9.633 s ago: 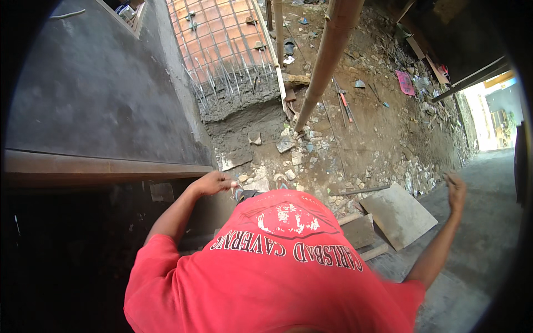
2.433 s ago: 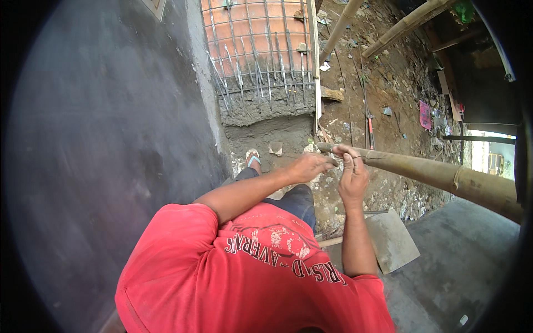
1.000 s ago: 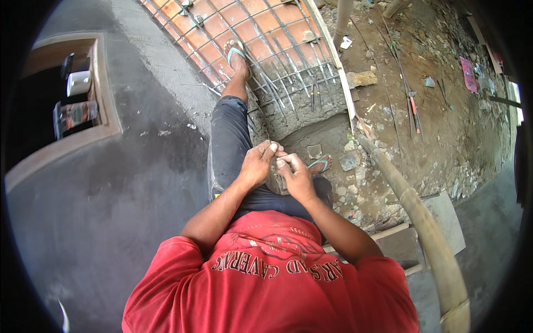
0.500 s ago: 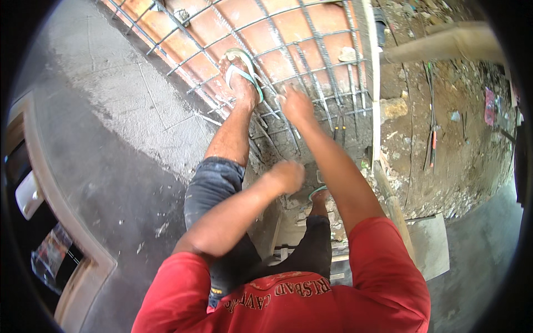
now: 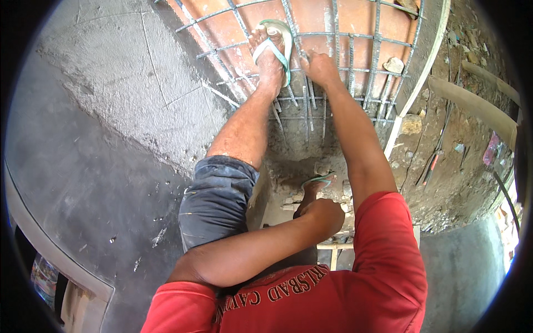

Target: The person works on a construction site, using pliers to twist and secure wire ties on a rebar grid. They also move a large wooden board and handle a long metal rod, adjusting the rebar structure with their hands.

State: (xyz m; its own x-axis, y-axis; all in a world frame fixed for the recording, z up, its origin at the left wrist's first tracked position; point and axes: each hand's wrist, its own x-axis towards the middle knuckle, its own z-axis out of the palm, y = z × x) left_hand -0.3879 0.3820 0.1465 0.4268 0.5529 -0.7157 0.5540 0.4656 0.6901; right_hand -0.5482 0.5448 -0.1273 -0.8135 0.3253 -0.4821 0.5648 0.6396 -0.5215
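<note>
My right hand (image 5: 322, 69) reaches forward to the steel reinforcing grid, its fingers closed on a rebar (image 5: 297, 41) just right of my sandalled foot (image 5: 270, 51). The fingertips are partly hidden. My left hand (image 5: 325, 217) is a closed fist, drawn back across my body below the right forearm. It is clear of the grid, and its back hides whatever it may hold. Ribbed bars cross over orange-brown panels (image 5: 352, 19), and several loose bar ends (image 5: 308, 111) stick out toward me.
My other foot (image 5: 317, 186) stands lower, among rubble. Left lies a rough cement strip (image 5: 183, 72) beside a smooth grey floor (image 5: 100, 172). A pale board edge (image 5: 413, 100) borders the grid at right. Beyond are dirt, poles (image 5: 477, 108) and a red-handled tool (image 5: 430, 168). A stone (image 5: 393, 65) rests on the grid.
The view has shifted, so the grid appears higher and farther right. My left fist has swung right and back toward my body. My right hand stays at the bars near my foot.
</note>
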